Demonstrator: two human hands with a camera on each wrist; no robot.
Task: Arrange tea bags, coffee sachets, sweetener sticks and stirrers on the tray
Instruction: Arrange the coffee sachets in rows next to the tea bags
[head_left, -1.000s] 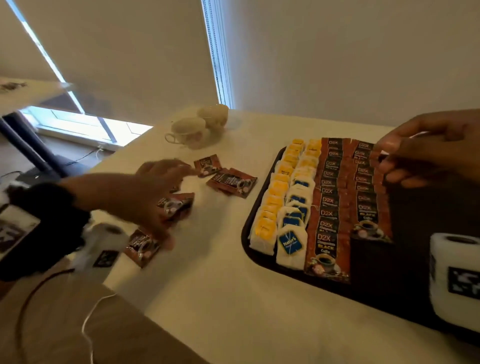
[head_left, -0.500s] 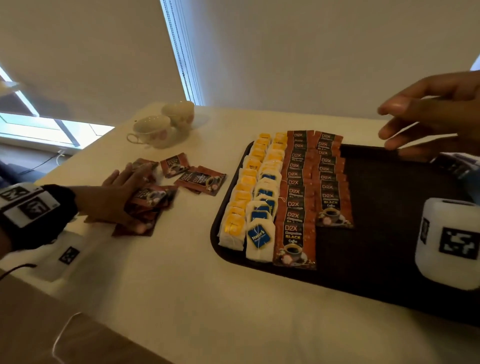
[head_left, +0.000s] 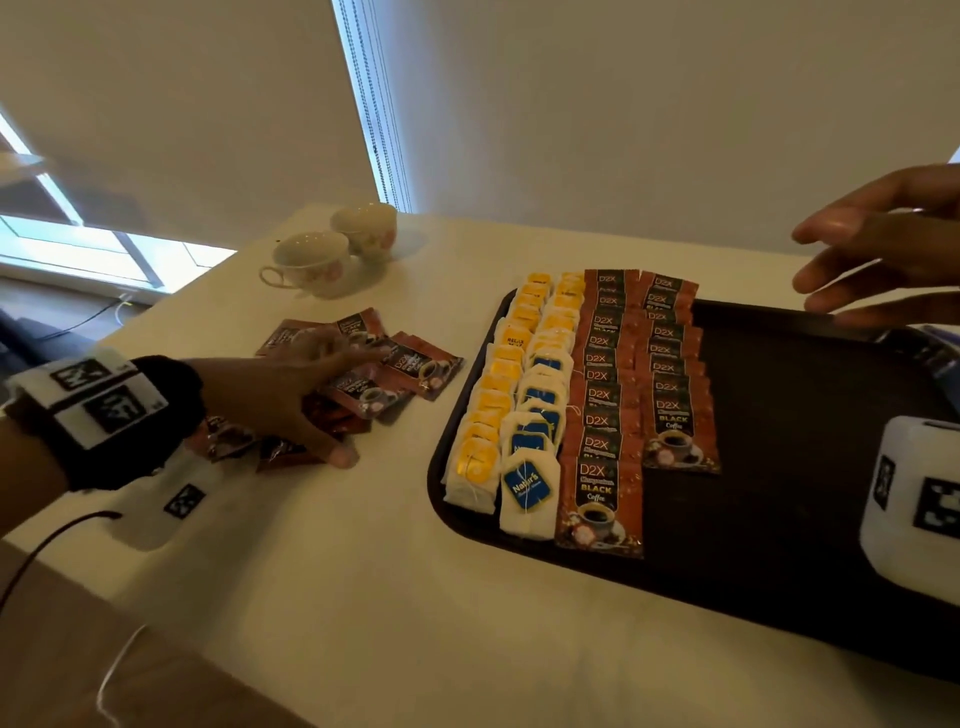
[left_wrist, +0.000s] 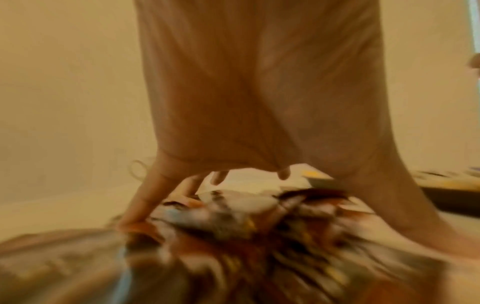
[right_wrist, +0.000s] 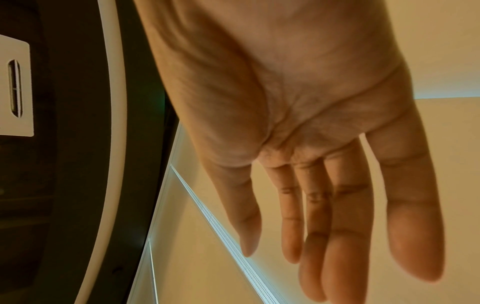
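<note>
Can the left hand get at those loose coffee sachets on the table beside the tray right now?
Yes, it looks so: the left hand already rests spread on the loose coffee sachets, with nothing between them.

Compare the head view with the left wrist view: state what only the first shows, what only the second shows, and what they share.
Only the head view shows the tea bags and coffee sachets lined up in rows on the tray, and the right hand, open and empty. Only the left wrist view shows the palm from below, fingers spread. Both show the left hand pressing down on the loose sachets on the table, plus a teacup.
</note>
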